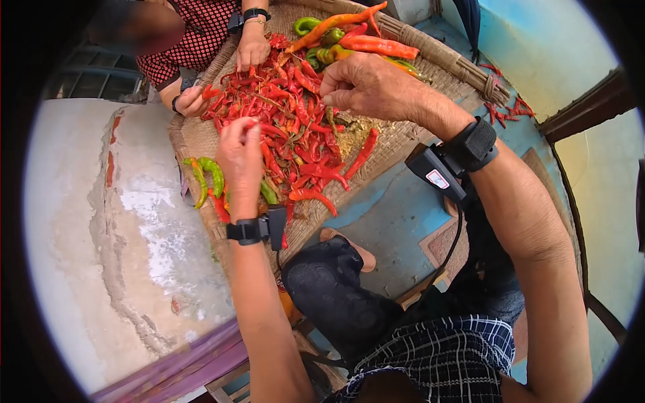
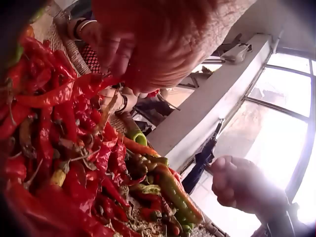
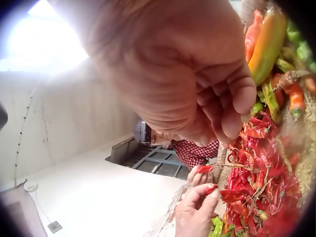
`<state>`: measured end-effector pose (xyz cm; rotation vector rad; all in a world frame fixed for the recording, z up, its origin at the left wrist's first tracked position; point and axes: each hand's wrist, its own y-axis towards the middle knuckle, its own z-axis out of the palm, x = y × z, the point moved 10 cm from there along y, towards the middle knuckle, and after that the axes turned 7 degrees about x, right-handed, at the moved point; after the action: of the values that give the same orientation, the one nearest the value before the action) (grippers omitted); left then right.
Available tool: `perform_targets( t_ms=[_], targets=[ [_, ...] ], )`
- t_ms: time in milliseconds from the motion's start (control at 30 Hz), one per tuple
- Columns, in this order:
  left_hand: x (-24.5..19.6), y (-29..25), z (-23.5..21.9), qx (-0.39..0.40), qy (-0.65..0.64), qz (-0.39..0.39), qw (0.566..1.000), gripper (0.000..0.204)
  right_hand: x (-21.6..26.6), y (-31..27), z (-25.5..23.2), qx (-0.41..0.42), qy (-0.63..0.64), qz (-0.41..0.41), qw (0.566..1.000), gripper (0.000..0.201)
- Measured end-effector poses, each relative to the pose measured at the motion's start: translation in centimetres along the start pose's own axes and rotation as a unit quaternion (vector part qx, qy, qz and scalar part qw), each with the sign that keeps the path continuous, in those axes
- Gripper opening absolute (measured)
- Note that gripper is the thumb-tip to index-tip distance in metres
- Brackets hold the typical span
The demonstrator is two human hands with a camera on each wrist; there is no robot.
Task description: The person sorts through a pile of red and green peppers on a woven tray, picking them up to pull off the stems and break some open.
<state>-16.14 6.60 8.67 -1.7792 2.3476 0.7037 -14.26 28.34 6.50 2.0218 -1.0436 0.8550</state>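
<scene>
My left hand [image 1: 240,153] is raised over the near left side of the chili heap. Its thumb and fingers pinch a red chili [image 3: 211,189], as the right wrist view shows. My right hand [image 1: 371,87] hovers above the far right part of the heap, its fingers curled in toward the thumb. Nothing distinct shows between those fingers. Below both hands lies a heap of wrinkled red chilies [image 1: 285,111] on a woven tray [image 1: 191,138]. Larger orange-red peppers [image 1: 379,46] and green ones [image 1: 306,25] lie toward the tray's far right.
Across the tray sits another person [image 1: 201,33], one hand holding a red chili [image 1: 210,91], the other on the heap. Green chilies [image 1: 213,176] lie at the tray's left edge. Pale seeds [image 1: 356,138] are scattered on the weave. More red chilies [image 1: 500,115] lie beyond the right rim.
</scene>
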Motion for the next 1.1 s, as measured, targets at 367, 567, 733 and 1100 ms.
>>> perform_targets(
  t_ms=[367,567,733,1100],
  targets=[
    [-3.4,-4.5,3.3,0.140,0.059,0.126,0.980,0.025,0.4,-1.4,-2.2,-0.057,0.043,-0.025,0.997,0.015],
    [-6.9,-7.1,7.2,0.239,0.144,0.143,0.949,0.021,1.1,-1.9,-2.1,-0.057,0.037,-0.035,0.997,0.015],
    [-4.8,-6.2,6.6,0.280,0.129,0.069,0.949,0.018,1.7,-2.3,-2.5,-0.075,0.025,-0.054,0.995,0.015],
    [-4.2,-6.0,7.3,0.256,0.065,0.101,0.959,0.017,2.6,-2.0,-1.6,-0.034,-0.028,-0.042,0.998,0.015]
  ],
)
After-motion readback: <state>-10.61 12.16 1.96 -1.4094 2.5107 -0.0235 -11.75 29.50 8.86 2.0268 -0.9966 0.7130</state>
